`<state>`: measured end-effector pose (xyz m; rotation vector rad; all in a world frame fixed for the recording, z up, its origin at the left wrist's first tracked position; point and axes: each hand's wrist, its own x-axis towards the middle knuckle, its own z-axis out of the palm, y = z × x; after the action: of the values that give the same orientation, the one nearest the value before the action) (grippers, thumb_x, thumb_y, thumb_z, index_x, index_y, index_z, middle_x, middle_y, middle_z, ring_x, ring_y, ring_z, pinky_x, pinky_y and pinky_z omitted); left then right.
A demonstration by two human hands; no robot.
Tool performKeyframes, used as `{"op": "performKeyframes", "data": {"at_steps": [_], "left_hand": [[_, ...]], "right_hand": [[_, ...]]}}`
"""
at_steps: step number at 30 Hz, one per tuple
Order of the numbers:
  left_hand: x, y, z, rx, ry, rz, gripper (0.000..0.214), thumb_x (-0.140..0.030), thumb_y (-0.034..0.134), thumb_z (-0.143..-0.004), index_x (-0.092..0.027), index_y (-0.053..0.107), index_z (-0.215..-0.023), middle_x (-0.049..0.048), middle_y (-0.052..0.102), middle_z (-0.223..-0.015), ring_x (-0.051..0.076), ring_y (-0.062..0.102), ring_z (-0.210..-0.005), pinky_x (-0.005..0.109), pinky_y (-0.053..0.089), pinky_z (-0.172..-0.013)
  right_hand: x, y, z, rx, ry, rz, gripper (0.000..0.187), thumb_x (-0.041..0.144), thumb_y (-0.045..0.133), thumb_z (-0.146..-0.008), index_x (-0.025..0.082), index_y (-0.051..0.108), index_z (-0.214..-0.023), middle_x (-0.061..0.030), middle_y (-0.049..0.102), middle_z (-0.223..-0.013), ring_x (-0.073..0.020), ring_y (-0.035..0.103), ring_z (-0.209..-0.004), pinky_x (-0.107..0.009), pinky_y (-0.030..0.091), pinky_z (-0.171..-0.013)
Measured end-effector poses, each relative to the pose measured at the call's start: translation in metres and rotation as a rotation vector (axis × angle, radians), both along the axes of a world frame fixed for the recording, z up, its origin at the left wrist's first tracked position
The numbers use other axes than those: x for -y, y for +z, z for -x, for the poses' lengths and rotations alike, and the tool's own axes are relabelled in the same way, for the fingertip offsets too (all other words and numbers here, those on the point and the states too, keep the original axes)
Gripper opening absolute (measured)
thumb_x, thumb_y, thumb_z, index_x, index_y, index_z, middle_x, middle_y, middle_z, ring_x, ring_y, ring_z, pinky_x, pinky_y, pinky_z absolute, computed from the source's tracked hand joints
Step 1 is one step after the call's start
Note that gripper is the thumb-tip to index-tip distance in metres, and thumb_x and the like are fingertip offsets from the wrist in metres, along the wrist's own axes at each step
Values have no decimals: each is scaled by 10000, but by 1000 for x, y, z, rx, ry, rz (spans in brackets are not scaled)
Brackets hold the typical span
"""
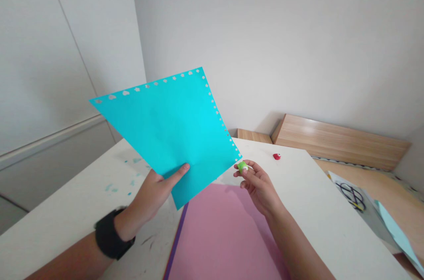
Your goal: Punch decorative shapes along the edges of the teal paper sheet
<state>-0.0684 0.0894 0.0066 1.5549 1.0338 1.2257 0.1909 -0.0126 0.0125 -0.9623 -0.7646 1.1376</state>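
Observation:
My left hand (150, 191) grips a turquoise sheet of paper (165, 125), thumb on the near face and fingers hidden behind it. The sheet is tilted up above the table. Small cut-out shapes line its top and right edges. Between the thumb and fingers of my right hand (263, 187) is a small green-and-white craft punch (242, 167). It sits close to the sheet's lower right corner; whether the two touch I cannot tell. Below both hands lies a pink sheet (225, 236), with a purple edge showing along its left side.
A small red punch-like piece (277, 156) lies on the white table (331, 209). Turquoise paper bits (130, 193) are scattered at the left. Beyond the table's right edge is a wooden surface (371, 180) holding papers and a dark cord (351, 196). A wall and white cabinet stand behind.

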Motion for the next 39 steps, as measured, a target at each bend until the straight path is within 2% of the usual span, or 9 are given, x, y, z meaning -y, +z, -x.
{"op": "performKeyframes", "data": {"at_steps": [4,8,12,18,23,26,31,36,39], "left_hand": [[0,0,0,35,-10,24,672,-441,708,-824,-330,453,-1435,-7,508,-1478,283,502,-1327,467,380,-1160],[-1,0,0,48,-29,24,680,-429,708,-827,-337,438,-1444,-12,498,-1486,281,493,-1335,473,376,-1164],[-1,0,1,26,-28,12,665,-435,701,-832,-331,446,-1437,-10,479,-1501,280,481,-1345,469,357,-1174],[-1,0,2,23,-29,14,681,-440,700,-834,-308,435,-1448,21,485,-1497,283,502,-1326,480,367,-1164],[-2,-2,2,13,-20,4,668,-455,703,-830,-305,457,-1433,16,488,-1496,281,506,-1324,462,367,-1163],[-3,-3,3,24,-22,12,664,-446,706,-833,-314,454,-1432,13,490,-1494,270,506,-1325,461,358,-1168],[-3,-3,3,45,-41,37,671,-435,712,-831,-326,443,-1435,8,459,-1516,261,489,-1339,459,361,-1166],[-2,-2,3,56,-53,32,667,-427,714,-831,-326,446,-1433,5,474,-1506,264,490,-1339,462,349,-1172],[-3,-4,4,41,-42,10,667,-430,715,-830,-326,451,-1433,5,491,-1494,272,488,-1339,471,337,-1177]], "right_hand": [[-4,-8,-24,-86,-76,54,238,326,789,-774,193,703,-952,-80,712,-1131,-192,686,-933,-180,486,-502],[-10,-21,-46,-197,-71,174,176,282,771,-793,168,727,-919,-70,741,-1028,-187,713,-936,-153,540,-514],[-16,-30,-53,-268,-48,296,112,233,720,-828,137,719,-887,-94,749,-963,-193,736,-892,-165,584,-542],[-22,-36,-58,-244,-36,345,96,198,634,-866,126,693,-888,-112,745,-968,-196,747,-838,-195,603,-540],[-28,-43,-69,-190,-63,364,149,183,535,-916,105,662,-906,-144,740,-999,-120,714,-629,-136,528,-428],[-31,-47,-73,-112,-71,380,189,185,481,-942,101,645,-897,-158,737,-999,-85,664,-550,-128,494,-399],[-33,-55,-72,139,-94,362,178,254,536,-919,120,651,-930,-143,733,-981,-102,657,-595,-144,435,-391],[-33,-63,-70,537,-186,306,320,430,560,-902,156,660,-1034,-23,659,-605,-107,478,-389,-218,356,-396],[-35,-65,-66,793,-253,239,310,451,595,-865,184,699,-985,-45,694,-736,-145,545,-502,-278,440,-527]]}}
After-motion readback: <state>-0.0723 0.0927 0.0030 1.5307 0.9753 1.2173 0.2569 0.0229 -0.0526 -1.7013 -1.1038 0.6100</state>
